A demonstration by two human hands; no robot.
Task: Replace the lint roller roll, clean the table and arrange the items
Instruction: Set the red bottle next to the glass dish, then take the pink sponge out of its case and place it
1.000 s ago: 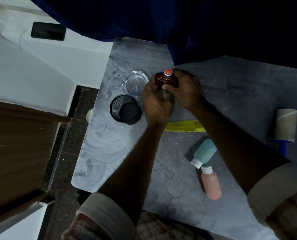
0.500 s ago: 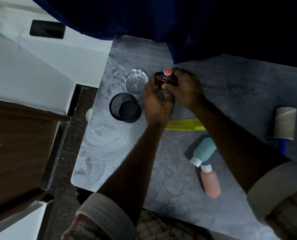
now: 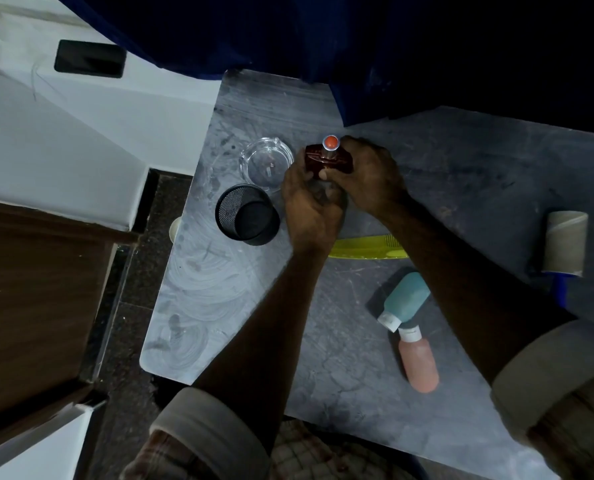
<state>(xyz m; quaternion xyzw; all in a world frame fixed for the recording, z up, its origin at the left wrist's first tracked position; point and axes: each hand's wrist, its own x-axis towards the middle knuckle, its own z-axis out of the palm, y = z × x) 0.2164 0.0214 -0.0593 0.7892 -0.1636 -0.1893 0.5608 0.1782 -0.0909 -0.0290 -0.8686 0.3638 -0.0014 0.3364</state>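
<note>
A dark red bottle (image 3: 328, 161) with an orange-topped cap stands upright on the grey table (image 3: 219, 306), near its far side. My left hand (image 3: 311, 202) and my right hand (image 3: 368, 178) are both closed around its lower part. To its left sit a clear glass dish (image 3: 266, 164) and a black mesh cup (image 3: 247, 218). A yellow comb (image 3: 368, 249) lies under my right forearm. The lint roller (image 3: 563, 242), its roll brown and its handle blue, lies at the right edge. A teal bottle (image 3: 404, 301) and a pink bottle (image 3: 418, 363) lie on their sides, cap to cap.
A dark blue curtain (image 3: 288, 36) hangs over the table's far edge. A white bed surface with a black phone (image 3: 89, 58) is at the far left. A brown wooden panel (image 3: 29, 299) and dark floor strip border the table's left side.
Both hands stay on the red bottle in the same spot. No clear movement of any object.
</note>
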